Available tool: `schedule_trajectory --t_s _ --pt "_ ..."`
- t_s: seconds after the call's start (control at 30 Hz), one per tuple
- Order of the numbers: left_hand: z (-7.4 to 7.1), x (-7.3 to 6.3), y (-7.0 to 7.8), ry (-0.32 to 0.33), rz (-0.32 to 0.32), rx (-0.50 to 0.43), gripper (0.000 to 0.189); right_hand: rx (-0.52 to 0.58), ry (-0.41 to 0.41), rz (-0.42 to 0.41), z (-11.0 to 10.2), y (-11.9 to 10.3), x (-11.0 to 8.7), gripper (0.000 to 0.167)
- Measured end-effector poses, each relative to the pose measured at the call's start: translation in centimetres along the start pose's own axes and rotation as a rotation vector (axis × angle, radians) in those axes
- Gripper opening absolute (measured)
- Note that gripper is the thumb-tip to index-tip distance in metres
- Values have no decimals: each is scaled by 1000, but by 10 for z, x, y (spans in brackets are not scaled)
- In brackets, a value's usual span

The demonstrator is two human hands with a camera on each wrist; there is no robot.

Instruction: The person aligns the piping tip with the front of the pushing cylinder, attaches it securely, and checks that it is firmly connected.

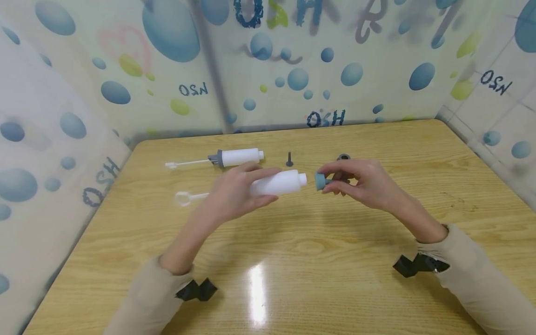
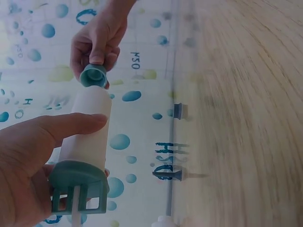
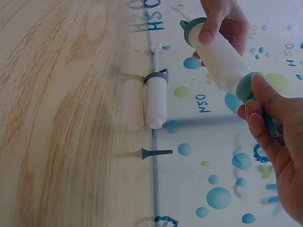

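My left hand (image 1: pixel 236 188) grips a white syringe-like tube (image 1: pixel 278 183) round its barrel, tip towards the right. At its back end sit a green collar (image 2: pixel 78 171) and a white plunger rod, which is drawn out and ends in a ring handle (image 1: pixel 183 198). Between thumb and fingers, my right hand (image 1: pixel 370 184) pinches a teal nozzle (image 1: pixel 320 181) by its narrow stem (image 3: pixel 270 125). The nozzle's wide hollow end (image 2: pixel 93 74) faces the tube's tip, with a small gap between them in the head view. Both things are held above the table.
A second white syringe (image 1: pixel 240 157) with a grey collar lies behind my left hand on the wooden table (image 1: pixel 301 274). A thin grey nozzle (image 1: pixel 289 161) stands upright to its right. Partly behind my right hand is a dark ring-shaped piece (image 1: pixel 344 157). The patterned wall (image 1: pixel 268 93) borders the table's far edge.
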State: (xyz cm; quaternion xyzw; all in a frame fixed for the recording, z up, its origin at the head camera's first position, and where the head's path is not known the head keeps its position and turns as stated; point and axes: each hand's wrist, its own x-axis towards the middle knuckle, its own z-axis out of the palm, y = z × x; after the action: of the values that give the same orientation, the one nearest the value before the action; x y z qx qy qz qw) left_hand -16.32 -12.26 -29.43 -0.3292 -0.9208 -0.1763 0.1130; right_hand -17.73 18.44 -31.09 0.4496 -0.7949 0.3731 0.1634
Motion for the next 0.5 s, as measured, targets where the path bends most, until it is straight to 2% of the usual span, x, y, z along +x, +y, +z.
schedule_trajectory --t_s 0.33,0.5 --pt "-3 8 11 -37 65 -30 53 10 7 -23 1 -3 1 47" --pt "-2 9 14 -32 96 -28 53 26 10 -56 2 -2 2 42"
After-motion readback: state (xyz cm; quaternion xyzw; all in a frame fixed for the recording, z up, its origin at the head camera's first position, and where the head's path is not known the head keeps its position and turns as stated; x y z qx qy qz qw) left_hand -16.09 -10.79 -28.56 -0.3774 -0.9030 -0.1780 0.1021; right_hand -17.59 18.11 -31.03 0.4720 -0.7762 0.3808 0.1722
